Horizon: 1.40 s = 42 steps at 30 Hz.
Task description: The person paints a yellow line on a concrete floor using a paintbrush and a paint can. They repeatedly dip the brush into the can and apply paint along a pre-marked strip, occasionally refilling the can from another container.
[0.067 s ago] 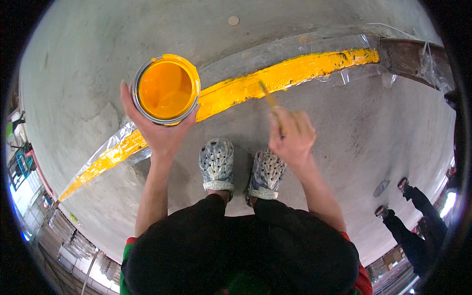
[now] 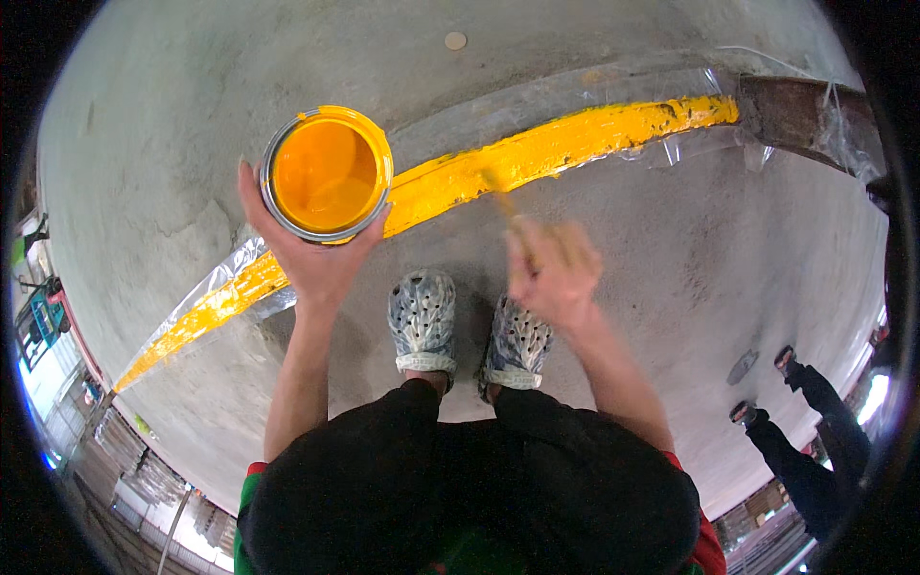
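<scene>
in the head view, the left hand (image 2: 321, 268) grasps the can (image 2: 381, 153) from below and its near side, thumb and fingers spread around the wall. the can is open toward the camera, with yellow paint (image 2: 324, 177) inside and more smeared on the rim. it is held over the stripe (image 2: 575, 142), hiding part of it. the right hand (image 2: 556, 268), blurred, is curled around the handle of the brush (image 2: 503, 199), whose tip is over the yellow stripe; whether the bristles touch it, i cannot tell. clear film (image 2: 216, 278) lies along both edges of the stripe, which meets a rusty beam (image 2: 781, 107) on the right. mottled clogs (image 2: 423, 316) stand on the grey floor (image 2: 661, 249) just below the stripe. farther up lies a small pale disc (image 2: 455, 40); at lower right are another person's dark-trousered legs (image 2: 791, 460)
</scene>
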Available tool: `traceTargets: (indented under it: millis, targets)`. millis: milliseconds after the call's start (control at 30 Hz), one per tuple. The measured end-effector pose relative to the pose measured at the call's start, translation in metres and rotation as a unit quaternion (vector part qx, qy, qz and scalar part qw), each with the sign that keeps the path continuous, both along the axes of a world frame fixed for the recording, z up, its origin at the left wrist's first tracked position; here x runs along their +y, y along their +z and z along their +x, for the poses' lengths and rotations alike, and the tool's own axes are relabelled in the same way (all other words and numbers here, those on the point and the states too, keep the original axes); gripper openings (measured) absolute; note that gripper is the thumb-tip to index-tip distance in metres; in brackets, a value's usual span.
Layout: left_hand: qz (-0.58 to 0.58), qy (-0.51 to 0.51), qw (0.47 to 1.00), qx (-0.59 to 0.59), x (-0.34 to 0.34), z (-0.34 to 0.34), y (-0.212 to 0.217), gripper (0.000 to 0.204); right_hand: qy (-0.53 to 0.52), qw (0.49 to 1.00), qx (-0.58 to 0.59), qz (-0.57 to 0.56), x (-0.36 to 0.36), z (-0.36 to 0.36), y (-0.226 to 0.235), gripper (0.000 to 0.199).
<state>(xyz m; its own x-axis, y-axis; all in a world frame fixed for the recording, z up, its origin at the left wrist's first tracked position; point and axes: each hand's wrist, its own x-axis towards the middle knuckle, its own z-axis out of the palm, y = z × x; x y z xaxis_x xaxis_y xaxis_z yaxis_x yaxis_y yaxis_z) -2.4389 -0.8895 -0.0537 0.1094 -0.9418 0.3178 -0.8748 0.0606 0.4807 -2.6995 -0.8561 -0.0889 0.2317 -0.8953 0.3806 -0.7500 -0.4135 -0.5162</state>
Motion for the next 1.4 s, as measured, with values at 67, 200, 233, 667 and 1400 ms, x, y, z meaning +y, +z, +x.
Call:
traceTargets:
  millis: [67,200,233,667,1400]
  targets:
    - [0.008,-0.008,0.999,0.034,0.001,-0.001,-0.002,0.134,0.045,0.998,-0.018,0.034,0.015,0.03,0.001,0.023]
    - [0.006,-0.02,0.998,0.064,0.003,0.001,0.0,0.135,0.075,0.994,-0.037,0.075,0.022,0.042,-0.005,0.023]
    - [0.003,-0.018,0.998,0.053,0.003,0.002,0.001,0.135,0.045,0.997,-0.027,0.061,0.018,0.031,-0.007,0.024]
    - [-0.01,-0.023,0.999,0.038,-0.002,-0.003,0.005,0.132,0.031,0.991,-0.094,0.088,0.013,0.035,-0.015,0.021]
    - [-0.023,-0.015,0.999,0.035,-0.004,0.004,0.001,0.129,-0.307,0.948,-0.071,-0.03,-0.028,-0.115,-0.007,0.016]
